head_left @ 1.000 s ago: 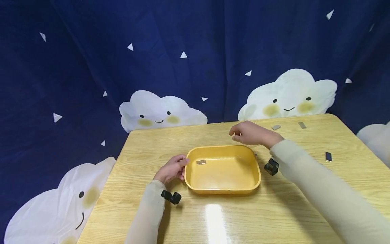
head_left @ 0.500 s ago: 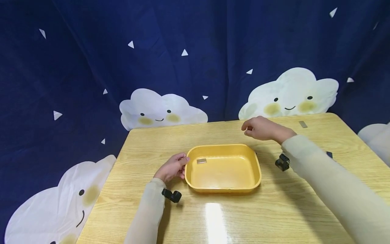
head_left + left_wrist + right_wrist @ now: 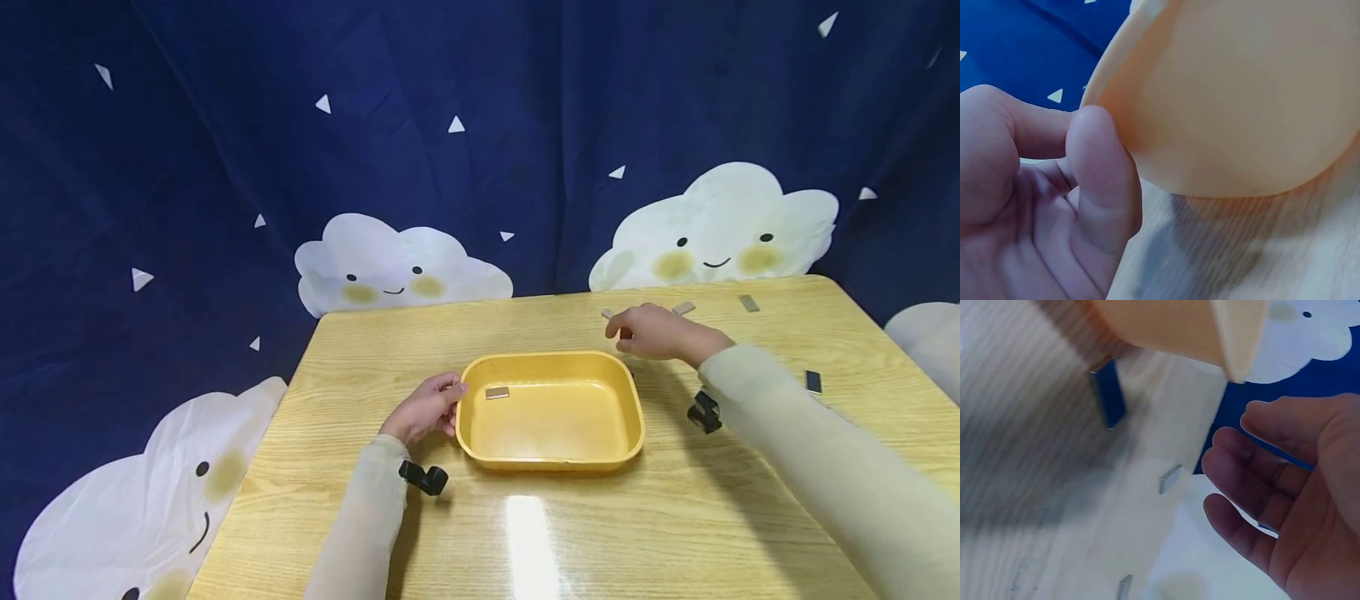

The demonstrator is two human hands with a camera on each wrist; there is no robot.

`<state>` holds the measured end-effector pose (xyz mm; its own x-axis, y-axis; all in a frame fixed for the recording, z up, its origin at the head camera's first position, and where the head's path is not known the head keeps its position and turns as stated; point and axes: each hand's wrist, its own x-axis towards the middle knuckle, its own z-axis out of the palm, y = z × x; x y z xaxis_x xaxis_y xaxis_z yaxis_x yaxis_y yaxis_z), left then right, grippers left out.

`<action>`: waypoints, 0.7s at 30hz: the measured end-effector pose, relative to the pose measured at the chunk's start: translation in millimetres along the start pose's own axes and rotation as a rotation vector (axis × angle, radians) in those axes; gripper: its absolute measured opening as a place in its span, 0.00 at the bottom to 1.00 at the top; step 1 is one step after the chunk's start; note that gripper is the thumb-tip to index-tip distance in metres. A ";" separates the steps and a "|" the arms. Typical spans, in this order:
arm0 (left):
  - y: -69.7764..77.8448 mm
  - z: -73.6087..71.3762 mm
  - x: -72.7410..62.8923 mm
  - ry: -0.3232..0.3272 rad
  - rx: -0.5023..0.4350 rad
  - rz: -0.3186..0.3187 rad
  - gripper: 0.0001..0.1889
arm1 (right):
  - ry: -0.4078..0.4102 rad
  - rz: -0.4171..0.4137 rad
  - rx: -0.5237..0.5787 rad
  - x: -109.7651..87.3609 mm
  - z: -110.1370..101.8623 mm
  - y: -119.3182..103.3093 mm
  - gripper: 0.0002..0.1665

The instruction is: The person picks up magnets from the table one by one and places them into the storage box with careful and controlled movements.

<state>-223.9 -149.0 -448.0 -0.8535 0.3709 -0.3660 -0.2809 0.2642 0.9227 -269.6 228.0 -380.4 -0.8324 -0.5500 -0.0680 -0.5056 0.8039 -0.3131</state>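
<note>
My left hand (image 3: 426,408) pinches the left rim of a yellow plastic tray (image 3: 551,462); the left wrist view shows the thumb (image 3: 1100,162) against the wall. A small flat rectangular tile (image 3: 497,392) lies inside the tray near its left end. My right hand (image 3: 660,332) is over the table behind the tray's right back corner, its fingers loosely bent and nothing visible between them. Beside that hand lies a small grey tile (image 3: 607,314). In the right wrist view a dark blue tile (image 3: 1109,394) sits close to the tray's outer wall.
Two more grey tiles, one nearer (image 3: 684,308) and one farther right (image 3: 749,303), lie along the table's back edge. A dark tile (image 3: 813,382) rests at the right, beyond my forearm. A navy curtain (image 3: 450,183) with clouds hangs behind the wooden table (image 3: 360,350).
My right hand has moved right, away from above the tray's back rim, then dipped slightly. The grey tile beside it has come into view. My left hand keeps its place on the rim.
</note>
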 end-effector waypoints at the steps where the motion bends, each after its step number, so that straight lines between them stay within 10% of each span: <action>1: -0.2 0.2 0.2 0.001 0.000 0.001 0.11 | -0.014 0.005 0.000 -0.1 2.5 1.1 0.15; 21: -0.6 0.8 0.6 0.001 0.004 0.012 0.12 | 0.012 -0.097 -0.034 -5.0 42.8 22.6 0.13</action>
<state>-223.9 -148.2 -448.9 -0.8572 0.3733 -0.3549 -0.2689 0.2634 0.9264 -267.2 239.2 -427.7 -0.7820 -0.6226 -0.0272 -0.5908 0.7546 -0.2856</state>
